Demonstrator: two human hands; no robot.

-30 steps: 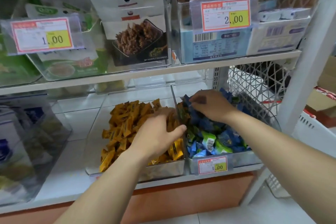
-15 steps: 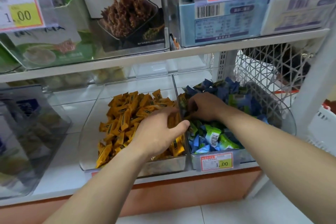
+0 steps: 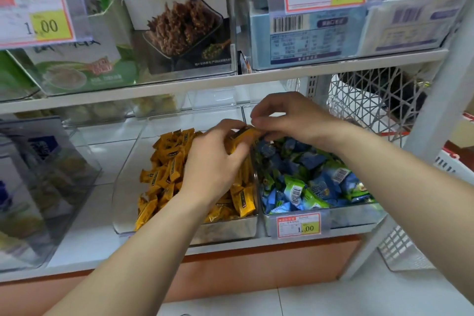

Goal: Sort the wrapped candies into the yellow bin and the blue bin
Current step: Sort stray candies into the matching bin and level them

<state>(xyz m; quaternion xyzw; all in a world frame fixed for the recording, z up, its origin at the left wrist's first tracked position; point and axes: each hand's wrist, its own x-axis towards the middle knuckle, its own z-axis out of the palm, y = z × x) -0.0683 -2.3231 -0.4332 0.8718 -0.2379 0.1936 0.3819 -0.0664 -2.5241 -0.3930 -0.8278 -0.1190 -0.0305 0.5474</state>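
Both hands meet above the divider: the left hand [image 3: 215, 161] and right hand [image 3: 289, 120] pinch one yellow wrapped candy [image 3: 243, 136] together. Clear yellow-candy bin [image 3: 225, 232] and clear blue-candy bin [image 3: 354, 215] look mostly sorted; this stray probably belongs left.

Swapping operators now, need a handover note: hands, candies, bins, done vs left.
Left hand: over the yellow bin, shut on a yellow candy held above the divider between bins.
Right hand: raised over the blue bin, fingertips pinching the same candy's end; looks like a hand-off between the hands.
Bins: the yellow one holds yellow wrappers; the blue one holds blue and green wrappers, no stray yellow visible on top.
Done: most appears sorted.
Left: drop the held candy in the yellow bin, then check under the blue pile for strays.
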